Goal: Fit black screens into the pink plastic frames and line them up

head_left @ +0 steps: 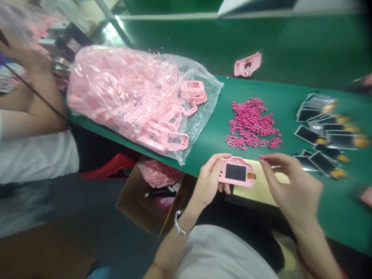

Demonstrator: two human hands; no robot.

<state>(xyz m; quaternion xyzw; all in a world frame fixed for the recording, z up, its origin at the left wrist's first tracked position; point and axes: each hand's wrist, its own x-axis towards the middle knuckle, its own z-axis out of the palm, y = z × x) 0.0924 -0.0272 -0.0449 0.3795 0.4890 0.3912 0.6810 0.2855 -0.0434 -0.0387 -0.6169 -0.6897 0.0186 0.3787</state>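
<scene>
My left hand (208,180) is closed round the left end of a pink plastic casing (250,169), thumb on top and fingers beneath. A dark display screen (236,173) sits in the casing's frame, and its orange ribbon tab sticks out to the right. To the right of the casing, apart from it, my right hand (296,186) has thumb and forefinger pinched together. A small magenta piece (263,157) shows at these fingertips, its shape too small to make out. Beyond the hands lies a pile of magenta button pieces (251,120) on the green table (209,143).
A clear bag of pink casings (124,97) lies open at the left. Loose display screens (308,135) spread at the right; a pink shell (248,65) lies at the back. Yellow paper (255,192) is at the table's front edge. A co-worker's arm (43,97) is far left, above a cardboard box (136,205).
</scene>
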